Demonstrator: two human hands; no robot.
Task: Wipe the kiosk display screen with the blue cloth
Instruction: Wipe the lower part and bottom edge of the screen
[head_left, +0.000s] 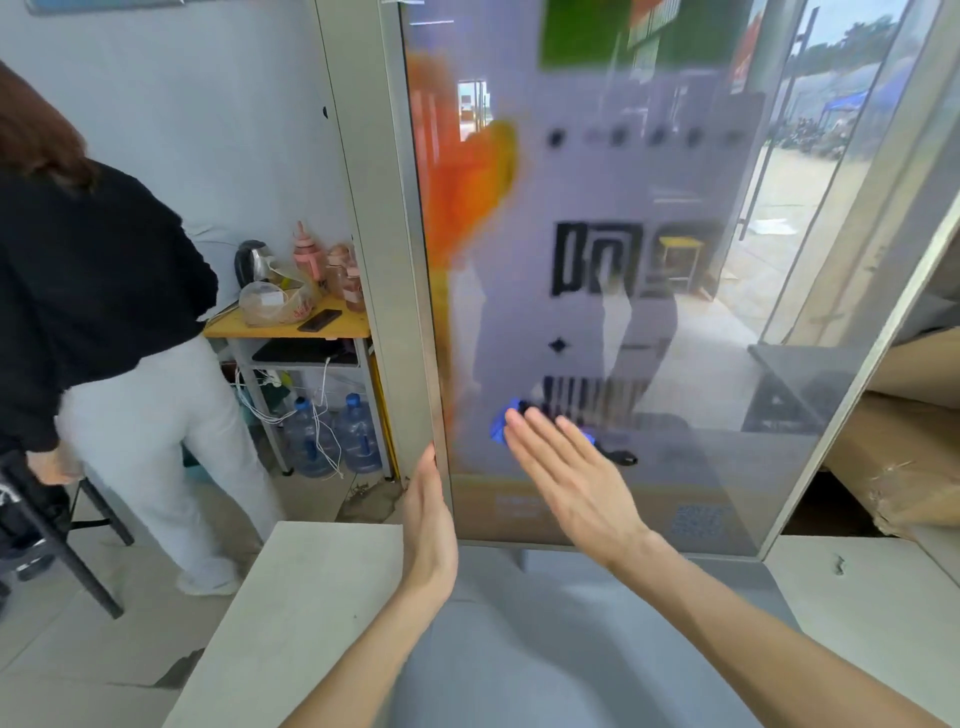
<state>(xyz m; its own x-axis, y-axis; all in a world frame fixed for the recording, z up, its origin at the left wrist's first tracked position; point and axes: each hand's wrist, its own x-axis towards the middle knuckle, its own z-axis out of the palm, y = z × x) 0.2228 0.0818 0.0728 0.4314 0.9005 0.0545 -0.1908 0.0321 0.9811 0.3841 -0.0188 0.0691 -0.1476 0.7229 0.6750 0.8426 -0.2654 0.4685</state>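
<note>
The tall kiosk display screen (623, 312) fills the middle of the view, lit with orange shapes and black marks and full of reflections. My right hand (566, 473) lies flat with straight fingers on its lower part, pressing the blue cloth (500, 427) against the glass. Only blue edges of the cloth show past my fingertips. My left hand (428, 525) rests flat with straight fingers along the silver left frame (405, 312) of the kiosk, near its bottom.
A person in a black top (93, 291) stands at the left beside a yellow table (291, 325) with a kettle, bottles and a phone. Water jugs (332, 436) sit under it. Cardboard boxes (898, 447) lie right of the kiosk. The grey base (571, 623) is below.
</note>
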